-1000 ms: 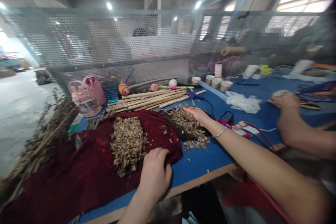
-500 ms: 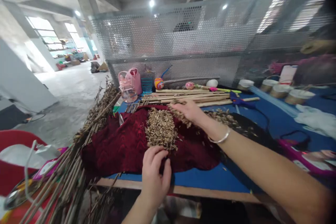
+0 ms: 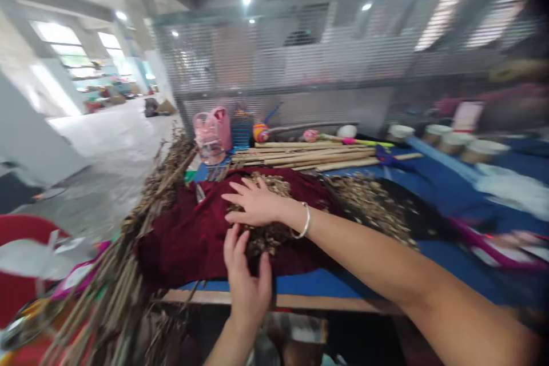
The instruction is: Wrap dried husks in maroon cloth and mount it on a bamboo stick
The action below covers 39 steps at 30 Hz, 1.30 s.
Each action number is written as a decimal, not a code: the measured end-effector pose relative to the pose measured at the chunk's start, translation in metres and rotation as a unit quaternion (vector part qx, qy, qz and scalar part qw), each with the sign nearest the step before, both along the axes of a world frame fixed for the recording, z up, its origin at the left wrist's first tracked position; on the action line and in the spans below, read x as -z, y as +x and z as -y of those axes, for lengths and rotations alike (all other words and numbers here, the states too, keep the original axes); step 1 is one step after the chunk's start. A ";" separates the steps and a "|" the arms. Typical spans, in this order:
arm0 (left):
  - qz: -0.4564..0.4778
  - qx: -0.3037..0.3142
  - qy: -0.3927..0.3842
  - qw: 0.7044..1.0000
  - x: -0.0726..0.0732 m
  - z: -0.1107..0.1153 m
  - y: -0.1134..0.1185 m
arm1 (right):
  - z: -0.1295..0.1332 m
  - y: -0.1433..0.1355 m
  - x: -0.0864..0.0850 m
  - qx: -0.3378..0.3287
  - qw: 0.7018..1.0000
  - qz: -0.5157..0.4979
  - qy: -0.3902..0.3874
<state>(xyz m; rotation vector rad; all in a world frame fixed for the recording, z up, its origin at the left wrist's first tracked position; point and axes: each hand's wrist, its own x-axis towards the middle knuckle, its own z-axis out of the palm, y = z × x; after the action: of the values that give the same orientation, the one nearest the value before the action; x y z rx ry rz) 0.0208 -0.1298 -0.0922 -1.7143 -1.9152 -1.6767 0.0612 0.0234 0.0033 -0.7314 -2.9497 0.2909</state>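
Observation:
Dried brown plant pieces (image 3: pixel 268 240) lie heaped on a dark red cloth (image 3: pixel 184 246) spread over the blue table. My right hand (image 3: pixel 255 204), a silver bangle at its wrist, rests palm down on the heap with its fingers spread. My left hand (image 3: pixel 246 274) is at the near edge of the heap, fingers apart and curved upward, its fingertips close below the right hand. The right hand and forearm hide part of the heap. To the right, more dried pieces (image 3: pixel 369 200) lie scattered on a black cloth (image 3: pixel 422 214).
A bundle of dry stalks (image 3: pixel 128 251) leans along the table's left side. Pale sticks (image 3: pixel 313 155) lie at the back, beside a clear pink-topped bottle (image 3: pixel 209 140). Several pots with white rims (image 3: pixel 484 150) and a plastic bag (image 3: pixel 514 189) are on the right. A perforated metal screen (image 3: pixel 274 63) stands behind.
My right hand has swung left from the right of the heap onto its top and spread its fingers. The left hand has shifted slightly left and upward. The view is blurrier.

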 end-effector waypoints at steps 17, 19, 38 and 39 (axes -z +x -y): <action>-0.221 0.311 -0.239 0.893 -0.056 -0.098 0.129 | 0.048 0.305 0.045 0.505 0.862 -0.043 0.012; -0.255 0.281 -0.275 0.883 -0.052 -0.117 0.140 | 0.057 0.293 0.053 0.520 0.854 -0.010 0.023; -0.257 0.266 -0.306 0.877 -0.028 -0.159 0.127 | 0.029 0.282 0.075 0.354 0.934 -0.034 0.036; -0.250 0.272 -0.302 0.879 -0.027 -0.159 0.126 | 0.029 0.286 0.076 0.346 0.936 -0.057 0.028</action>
<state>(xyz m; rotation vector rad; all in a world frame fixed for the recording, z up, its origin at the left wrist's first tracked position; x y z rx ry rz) 0.1465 0.0294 -0.0651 -2.7711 -1.8923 -0.5545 0.3474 -0.0056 -0.0732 -1.5963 -2.3775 0.1745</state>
